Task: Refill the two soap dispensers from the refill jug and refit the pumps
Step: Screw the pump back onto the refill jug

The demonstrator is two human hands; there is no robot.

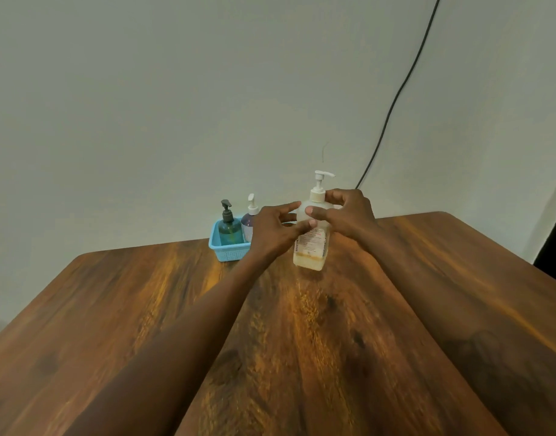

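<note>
My right fingers (pixel 317 211) are wrapped round the shoulder of the large translucent bottle (pixel 311 243), with the index and thumb up at the collar of its white pump (pixel 319 184). My left fingers (pixel 297 226) are spread and curl onto the bottle's left side, touching it rather than clamping. Both hands, left hand (pixel 272 231) and right hand (pixel 352 215), meet on this bottle, which stands near the far middle of the tabletop (pixel 302 341), tilted a little, with only a shallow layer of pale soap at its base.

Just to its left, at the tabletop's far edge, a small blue basket (pixel 228 251) holds the two dispensers: a dark green dispenser (pixel 229 228) with a black pump and a purple dispenser (pixel 248 226) with a white pump, both pumps still fitted.

My worry is the tilt: if I twist the collar while my left fingers hold so loosely, the bottle could skid or tip toward the basket. Pulling the pump out fast could drip soap on the wood.

My left hand hides part of the purple dispenser, the bottle's label is too blurred to read, and whether its base sits flat I cannot tell.
</note>
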